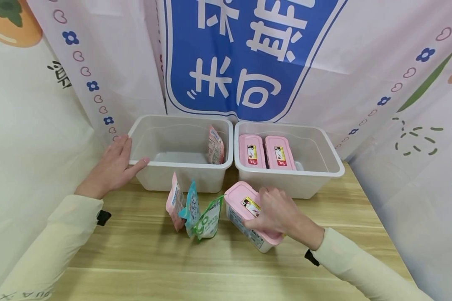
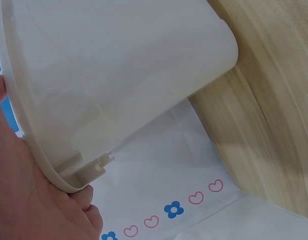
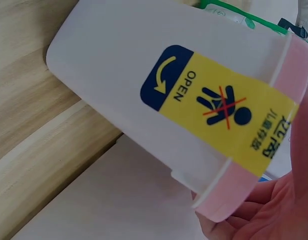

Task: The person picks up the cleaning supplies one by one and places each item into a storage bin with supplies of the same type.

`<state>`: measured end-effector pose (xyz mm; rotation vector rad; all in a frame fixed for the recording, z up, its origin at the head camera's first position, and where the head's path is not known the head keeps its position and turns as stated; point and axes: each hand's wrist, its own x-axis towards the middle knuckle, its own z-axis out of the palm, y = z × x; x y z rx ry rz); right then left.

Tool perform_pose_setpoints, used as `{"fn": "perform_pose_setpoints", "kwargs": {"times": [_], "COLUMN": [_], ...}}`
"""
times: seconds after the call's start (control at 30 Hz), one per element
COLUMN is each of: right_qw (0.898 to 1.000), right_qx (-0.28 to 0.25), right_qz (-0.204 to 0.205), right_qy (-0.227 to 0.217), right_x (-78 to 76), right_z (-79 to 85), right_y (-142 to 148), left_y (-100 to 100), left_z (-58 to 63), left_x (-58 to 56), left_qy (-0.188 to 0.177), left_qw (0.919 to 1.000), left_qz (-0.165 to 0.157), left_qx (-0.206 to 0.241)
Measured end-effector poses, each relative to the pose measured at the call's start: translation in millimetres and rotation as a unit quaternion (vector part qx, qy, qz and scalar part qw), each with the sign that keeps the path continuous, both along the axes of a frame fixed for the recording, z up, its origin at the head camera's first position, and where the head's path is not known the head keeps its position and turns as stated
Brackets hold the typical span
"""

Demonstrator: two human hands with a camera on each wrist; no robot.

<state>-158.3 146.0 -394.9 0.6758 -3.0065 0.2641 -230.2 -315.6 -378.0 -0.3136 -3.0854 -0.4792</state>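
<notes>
My right hand grips a white tub with a pink lid across its top, with thumb and fingers on opposite sides. The right wrist view shows the tub's end with a yellow OPEN label. At the near left corner of the left grey bin, my left hand rests on the rim with extended fingers. Between the hands stand a pink pouch, a blue pouch and a green-and-white pouch.
One pink pouch stands inside the left bin at its right end. The right grey bin holds two pink-lidded tubs side by side. Both bins stand on the wooden table against a printed cloth backdrop.
</notes>
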Motion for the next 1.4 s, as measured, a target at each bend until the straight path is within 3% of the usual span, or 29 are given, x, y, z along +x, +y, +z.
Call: {"fn": "perform_pose_setpoints", "kwargs": {"times": [0.67, 1.4], "right_qw": [1.000, 1.000], "right_qx": [-0.008, 0.003], "right_qz": [0.002, 0.000], "right_qy": [0.018, 0.018], "right_x": [11.4, 28.7], "right_z": [5.2, 51.6], "right_y": [19, 39], "left_y": [3, 1], "left_z": [-0.4, 0.0], "left_x": [-3.2, -1.7], "left_qy": [0.002, 0.004], "left_qw": [1.0000, 1.0000], "left_qz": [-0.003, -0.005], "left_qx": [-0.002, -0.002]}}
